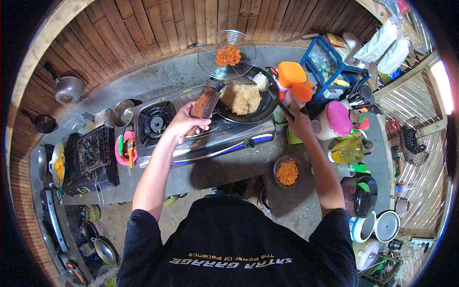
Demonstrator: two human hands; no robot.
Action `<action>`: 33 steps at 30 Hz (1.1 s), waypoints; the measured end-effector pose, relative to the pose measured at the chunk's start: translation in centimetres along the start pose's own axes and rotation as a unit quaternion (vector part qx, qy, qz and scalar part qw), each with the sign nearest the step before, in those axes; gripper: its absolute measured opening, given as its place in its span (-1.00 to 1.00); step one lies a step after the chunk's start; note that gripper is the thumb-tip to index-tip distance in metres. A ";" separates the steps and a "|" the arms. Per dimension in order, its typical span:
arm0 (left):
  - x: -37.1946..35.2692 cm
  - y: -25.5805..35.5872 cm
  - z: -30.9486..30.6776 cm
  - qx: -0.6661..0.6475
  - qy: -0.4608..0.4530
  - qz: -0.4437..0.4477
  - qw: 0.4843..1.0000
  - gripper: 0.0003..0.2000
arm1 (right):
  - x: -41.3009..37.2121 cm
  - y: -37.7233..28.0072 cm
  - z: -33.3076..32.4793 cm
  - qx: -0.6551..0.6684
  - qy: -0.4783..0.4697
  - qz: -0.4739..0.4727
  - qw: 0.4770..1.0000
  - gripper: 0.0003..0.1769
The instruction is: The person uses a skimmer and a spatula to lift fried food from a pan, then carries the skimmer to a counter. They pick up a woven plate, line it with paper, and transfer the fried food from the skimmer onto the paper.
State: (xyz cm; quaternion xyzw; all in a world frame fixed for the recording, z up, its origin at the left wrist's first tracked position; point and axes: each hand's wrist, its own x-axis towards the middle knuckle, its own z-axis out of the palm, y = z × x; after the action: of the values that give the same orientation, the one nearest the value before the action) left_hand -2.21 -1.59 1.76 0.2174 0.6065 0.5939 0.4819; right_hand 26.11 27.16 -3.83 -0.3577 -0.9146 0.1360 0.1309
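My left hand (186,121) is closed around the wooden handle (202,101) at the left side of a dark frying pan (237,117). My right hand (300,125) grips a dark, slim-handled utensil (283,106), which looks like a spatula and reaches the pan's right side. In the pan lies a flat, pale brown piece of food (241,99), with a smaller white lump (260,82) at the upper right. The pan is over the right part of the gas stove (191,152). Behind it, orange cubes (228,55) sit in a round wire strainer (206,60).
A bowl of orange shredded food (287,172) stands near the counter's front edge. Left of the bare burner (157,123) lies a pink dish (125,154) with utensils. Orange-lidded containers (291,74), a blue rack (321,60) and a pink-lidded tub (338,118) crowd the right side.
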 end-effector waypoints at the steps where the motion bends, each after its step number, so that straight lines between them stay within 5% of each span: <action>1: 0.0 0.1 0.0 0.002 0.002 -0.002 1.000 -0.28 | -0.1 0.0 0.7 0.016 -0.001 -0.022 1.000 -0.67; 5: 0.0 0.0 0.1 0.003 0.006 -0.004 1.000 -0.28 | 0.2 -0.2 1.3 0.235 -0.158 0.075 0.956 -0.63; 8: 0.0 0.1 0.0 -0.001 0.004 -0.005 1.000 -0.29 | -0.1 1.2 1.9 0.276 -0.163 0.061 0.945 -0.62; 11: 0.0 0.0 -0.2 -0.001 0.008 -0.003 1.000 -0.29 | -0.8 0.9 -0.3 0.108 -0.054 -0.058 0.991 -0.62; 14: 0.2 -0.3 -0.5 -0.004 0.011 -0.001 1.000 -0.29 | -1.4 -0.1 -1.8 -0.018 0.006 -0.065 0.998 -0.63; 17: 0.3 -0.3 -0.7 -0.007 0.012 -0.002 1.000 -0.29 | -2.1 -1.9 -3.0 -0.097 -0.030 -0.013 0.995 -0.63; 23: 0.6 -0.6 -0.8 0.001 0.013 -0.005 1.000 -0.29 | -2.8 -2.6 -2.2 -0.018 -0.089 -0.065 0.994 -0.62; 26: 0.8 -0.7 -0.9 -0.001 0.010 -0.005 1.000 -0.29 | -2.3 -2.4 -2.6 0.098 -0.150 0.002 0.984 -0.65; 33: 0.7 -0.7 -0.9 -0.004 0.012 -0.006 1.000 -0.28 | 0.2 -2.1 -1.7 -0.016 -0.033 0.001 0.999 -0.61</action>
State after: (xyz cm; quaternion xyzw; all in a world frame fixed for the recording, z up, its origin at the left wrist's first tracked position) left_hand -3.11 -1.62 0.75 0.2043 0.6112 0.5960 0.4791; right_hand 25.23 26.07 -1.50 -0.3556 -0.9202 0.1331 0.0947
